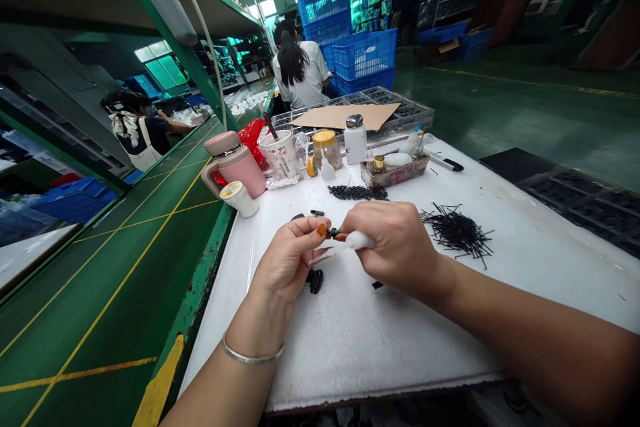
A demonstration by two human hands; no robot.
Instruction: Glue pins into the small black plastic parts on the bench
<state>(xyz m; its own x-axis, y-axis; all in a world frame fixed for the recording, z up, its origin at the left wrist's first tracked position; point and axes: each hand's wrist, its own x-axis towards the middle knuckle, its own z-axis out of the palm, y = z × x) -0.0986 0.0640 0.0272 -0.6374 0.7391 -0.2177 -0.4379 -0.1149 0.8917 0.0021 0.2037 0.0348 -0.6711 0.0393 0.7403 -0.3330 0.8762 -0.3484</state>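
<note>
My left hand (287, 257) is closed, thumb and forefinger pinching a small black part (333, 232). My right hand (395, 243) is closed around a small white squeeze bottle (359, 240), its thin nozzle pointing left below the black part. The right fingertips meet the black part too; whether they grip it, I cannot tell. Under my left hand lies a larger black piece (315, 280), partly hidden by the fingers. Just beyond my hands is a small black piece (317, 213) on the white tabletop (350, 347).
Thin black pins (457, 230) lie piled at right, small black rings (356, 193) behind my hands. Along the back stand a pink mug (243, 163), paper cup (279, 153), jar (326, 147), pump bottle (355, 140) and box (395, 173). A green conveyor (150, 240) runs left; two people sit beyond.
</note>
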